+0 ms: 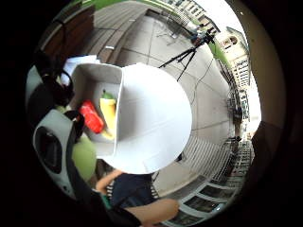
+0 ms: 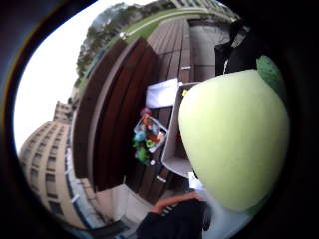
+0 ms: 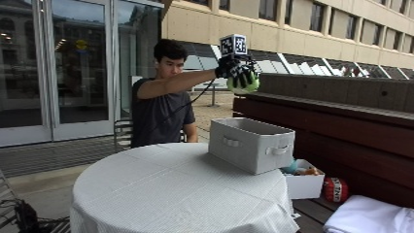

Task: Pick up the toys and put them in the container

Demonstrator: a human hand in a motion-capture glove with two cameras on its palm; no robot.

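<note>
White cloth is seen draped over a round table, which is the largest thing on view. A grey fabric container with side handles is set on the table near its far edge, on the bench side. Inside the container, seen from the little-finger palm view, a red toy and a yellow toy are laid side by side, touching, on its floor. Beside the table, on a dark wooden bench, a small white box of mixed toys is placed, with a red ball just beside it and a white bundle further along. A light green ball is held high in the air above the container, well apart from it. The grip of the gloved right hand is closed around this ball from above, fingers curled over its top. In the thumb-side palm view the ball is seen filling much of the frame.
</note>
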